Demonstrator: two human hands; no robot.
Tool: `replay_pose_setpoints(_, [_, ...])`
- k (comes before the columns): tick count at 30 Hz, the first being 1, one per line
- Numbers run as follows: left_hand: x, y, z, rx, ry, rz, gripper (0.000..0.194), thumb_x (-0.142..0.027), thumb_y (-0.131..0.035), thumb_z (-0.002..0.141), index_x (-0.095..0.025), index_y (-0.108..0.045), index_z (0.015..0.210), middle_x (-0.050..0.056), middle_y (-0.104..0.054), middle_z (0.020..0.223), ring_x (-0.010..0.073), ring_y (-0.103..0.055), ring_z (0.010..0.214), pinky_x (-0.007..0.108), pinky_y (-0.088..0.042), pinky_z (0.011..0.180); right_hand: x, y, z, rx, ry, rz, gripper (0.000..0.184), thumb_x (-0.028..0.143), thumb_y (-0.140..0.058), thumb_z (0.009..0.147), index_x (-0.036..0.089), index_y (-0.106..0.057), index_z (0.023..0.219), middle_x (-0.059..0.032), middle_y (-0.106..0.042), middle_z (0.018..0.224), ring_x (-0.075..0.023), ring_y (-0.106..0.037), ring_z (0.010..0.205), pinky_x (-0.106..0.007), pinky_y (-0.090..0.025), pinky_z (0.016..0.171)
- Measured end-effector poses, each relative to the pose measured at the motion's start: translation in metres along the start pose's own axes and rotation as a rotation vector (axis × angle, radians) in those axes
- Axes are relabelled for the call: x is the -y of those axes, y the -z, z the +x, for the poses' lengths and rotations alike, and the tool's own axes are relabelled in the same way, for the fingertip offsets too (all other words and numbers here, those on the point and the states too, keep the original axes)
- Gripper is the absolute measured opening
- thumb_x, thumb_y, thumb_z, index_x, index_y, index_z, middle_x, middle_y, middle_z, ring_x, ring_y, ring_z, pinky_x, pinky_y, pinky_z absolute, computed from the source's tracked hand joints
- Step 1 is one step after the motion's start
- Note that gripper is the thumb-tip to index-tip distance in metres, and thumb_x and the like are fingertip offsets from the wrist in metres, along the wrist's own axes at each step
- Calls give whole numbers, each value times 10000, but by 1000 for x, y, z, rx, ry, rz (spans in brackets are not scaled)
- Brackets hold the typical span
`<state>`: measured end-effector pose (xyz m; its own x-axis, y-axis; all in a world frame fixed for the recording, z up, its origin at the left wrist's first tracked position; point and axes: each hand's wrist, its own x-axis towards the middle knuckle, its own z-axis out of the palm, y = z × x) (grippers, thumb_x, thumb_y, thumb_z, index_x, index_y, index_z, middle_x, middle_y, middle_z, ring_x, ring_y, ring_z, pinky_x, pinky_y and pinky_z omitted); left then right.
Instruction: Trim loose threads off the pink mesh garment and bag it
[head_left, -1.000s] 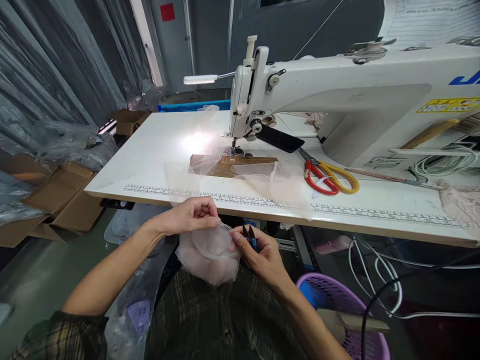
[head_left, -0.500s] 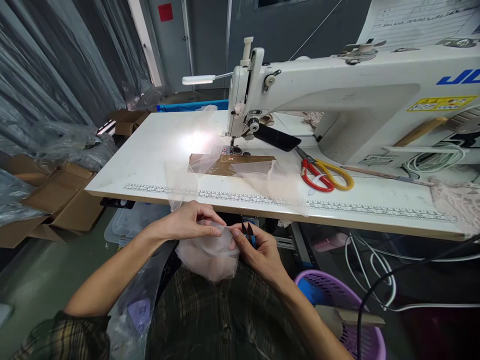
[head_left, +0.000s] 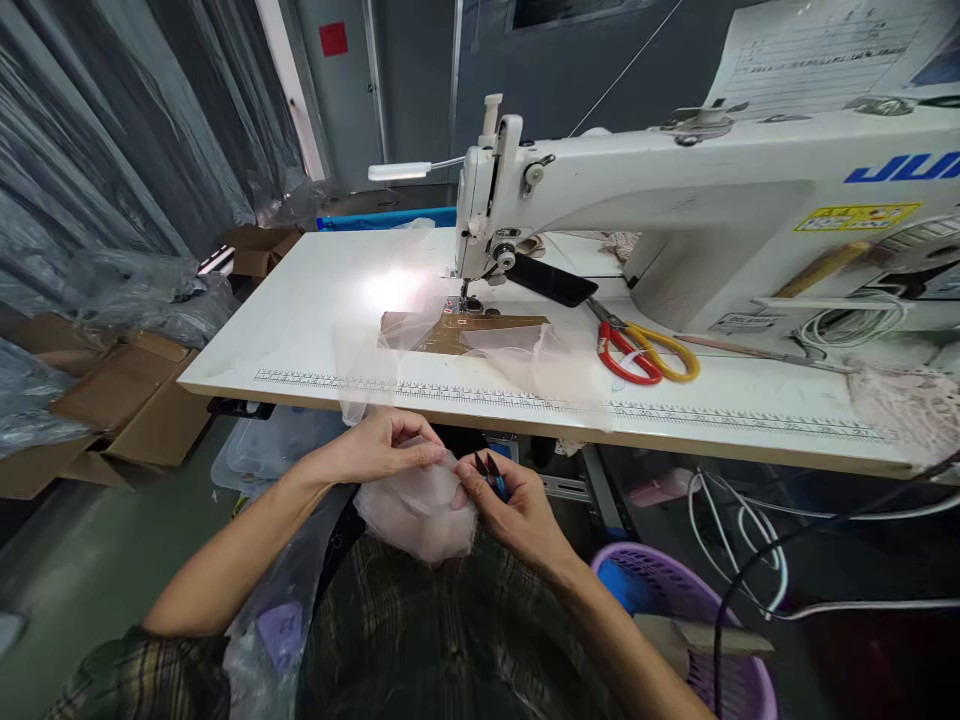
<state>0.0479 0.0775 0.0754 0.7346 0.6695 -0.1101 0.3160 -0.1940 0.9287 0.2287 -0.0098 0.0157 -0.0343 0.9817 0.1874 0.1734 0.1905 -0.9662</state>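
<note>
A bunch of sheer pale pink fabric point(head_left: 420, 510) lies gathered over my lap, in front of the table edge. My left hand point(head_left: 394, 446) pinches its upper edge between thumb and fingers. Close beside it, my right hand point(head_left: 510, 500) is closed around small blue thread snips point(head_left: 492, 476), dark blades pointing up. The thumb and forefinger of that hand also meet at the fabric's edge; whether they grip it is hard to see. More sheer fabric point(head_left: 525, 360) lies on the white sewing table point(head_left: 300, 300), near the needle of the sewing machine point(head_left: 480, 215).
Scissors with red and yellow handles point(head_left: 645, 350) lie right of the needle, by a black object point(head_left: 551, 280). Lace point(head_left: 900, 410) sits at the table's right end. Below stand a purple basket point(head_left: 675, 580) and white cables point(head_left: 776, 560). Cardboard boxes point(head_left: 142, 390) are at left.
My hands have drawn slightly apart at the fabric's edge, the right one shifting a little left with the snips. The camera view has shifted slightly.
</note>
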Motion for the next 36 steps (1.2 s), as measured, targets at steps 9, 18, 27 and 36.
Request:
replay_pose_setpoints(9, [-4,-1,-4,-18,120,-110,166,-290,-653,804,-132,-698,778,33,-707,762,103,-587,674,199,-444,628,-6,-1,3,-36,91,-225,498,446,-251,998,177,-655,888,-60,-678,806,-170,-614,712,-257,-445,612])
replay_pose_setpoints(18, [-1,-2,-7,-14,98,-102,169,-292,-639,804,-131,-681,773,18,-682,711,99,-570,636,206,-435,606,4,-5,8,-25,235,-401,412,385,-306,991,179,-614,811,-37,-627,681,-126,-542,559,-227,-398,542])
replay_pose_setpoints(27, [3,-9,-5,-31,88,-22,165,-275,-610,816,-126,-669,773,18,-668,692,105,-571,622,210,-438,587,-9,-7,6,-71,48,-316,393,453,-349,956,192,-539,733,7,-519,613,-113,-450,532,-223,-336,505])
replay_pose_setpoints(36, [29,-29,-43,-862,-402,388,130,-236,-596,857,-174,-666,766,41,-633,792,154,-604,761,272,-468,707,-4,-5,0,179,-125,145,340,493,-578,857,172,-562,744,6,-561,620,-113,-482,584,-237,-400,592])
